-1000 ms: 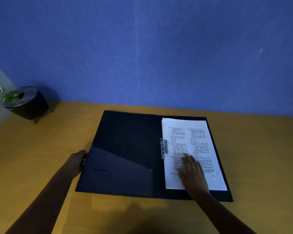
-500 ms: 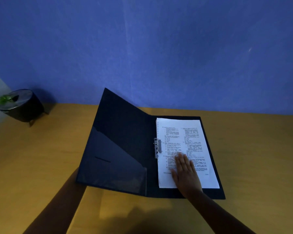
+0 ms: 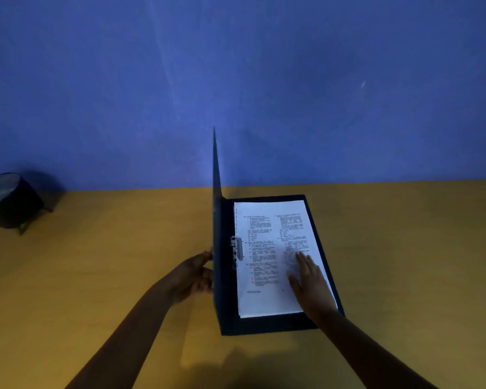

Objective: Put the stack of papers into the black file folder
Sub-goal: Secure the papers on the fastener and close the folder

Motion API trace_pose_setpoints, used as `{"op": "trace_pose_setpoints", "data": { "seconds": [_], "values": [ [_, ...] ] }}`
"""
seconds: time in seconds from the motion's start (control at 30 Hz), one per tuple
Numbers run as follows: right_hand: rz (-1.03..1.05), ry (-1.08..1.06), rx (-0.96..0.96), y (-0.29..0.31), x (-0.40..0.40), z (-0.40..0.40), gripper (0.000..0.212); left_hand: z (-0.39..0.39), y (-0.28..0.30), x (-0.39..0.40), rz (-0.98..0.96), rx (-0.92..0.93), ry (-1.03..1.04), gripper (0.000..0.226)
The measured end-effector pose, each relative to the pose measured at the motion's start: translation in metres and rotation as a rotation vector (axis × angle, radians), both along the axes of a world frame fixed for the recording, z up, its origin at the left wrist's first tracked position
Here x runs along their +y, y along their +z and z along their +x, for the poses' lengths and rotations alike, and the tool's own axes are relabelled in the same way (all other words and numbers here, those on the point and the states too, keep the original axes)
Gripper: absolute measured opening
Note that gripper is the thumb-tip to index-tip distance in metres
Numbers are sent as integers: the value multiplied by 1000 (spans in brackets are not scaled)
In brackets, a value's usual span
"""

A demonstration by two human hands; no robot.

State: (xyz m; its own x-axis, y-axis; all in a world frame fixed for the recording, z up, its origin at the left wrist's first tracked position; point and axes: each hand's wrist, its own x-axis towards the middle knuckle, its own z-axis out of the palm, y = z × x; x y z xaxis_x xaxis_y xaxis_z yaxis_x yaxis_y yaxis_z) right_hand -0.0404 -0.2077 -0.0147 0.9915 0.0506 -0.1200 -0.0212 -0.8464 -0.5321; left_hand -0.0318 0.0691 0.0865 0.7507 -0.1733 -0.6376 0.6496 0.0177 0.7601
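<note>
- A dark round pot (image 3: 10,202) sits at the yellow wooden bench's (image 3: 404,248) far left edge.
- The black file folder (image 3: 264,324) holds the white printed stack of papers (image 3: 267,248).
- The left hand (image 3: 192,275) grips the upright cover; the right hand (image 3: 310,282) lies flat and open on the stack.

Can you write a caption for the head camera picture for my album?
Left hand holds the black folder's cover upright while the right hand lies flat on the papers inside.
</note>
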Motion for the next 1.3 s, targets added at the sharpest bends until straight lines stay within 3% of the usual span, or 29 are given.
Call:
{"op": "trace_pose_setpoints", "data": {
  "seconds": [0.1,0.2,0.33,0.43,0.63,0.67,0.77,0.93,1.3],
  "values": [
    [118,-164,1,4,-27,3,56,6,-5,-13,-38,33,-43,41],
    [445,-419,7,16,-46,14,37,10,-15,-24,9,87,16,43],
    [956,-731,361,36,-74,34,57,8,-26,-46,175,107,196,40],
    [1069,-736,464,37,-86,36,61,5,-34,-58,273,68,246,31],
    [968,-738,390,31,-81,35,34,-3,-40,-73,407,53,236,27],
    [877,-728,370,29,-79,35,30,-3,-43,-73,479,54,207,29],
    [352,-563,277,25,-75,30,32,-8,-49,-76,610,39,145,32],
    [238,-455,227,19,-77,25,32,-16,-47,-67,282,94,189,18],
    [76,-348,237,22,-74,17,39,-18,-54,-74,159,60,242,24]
  ]
}}
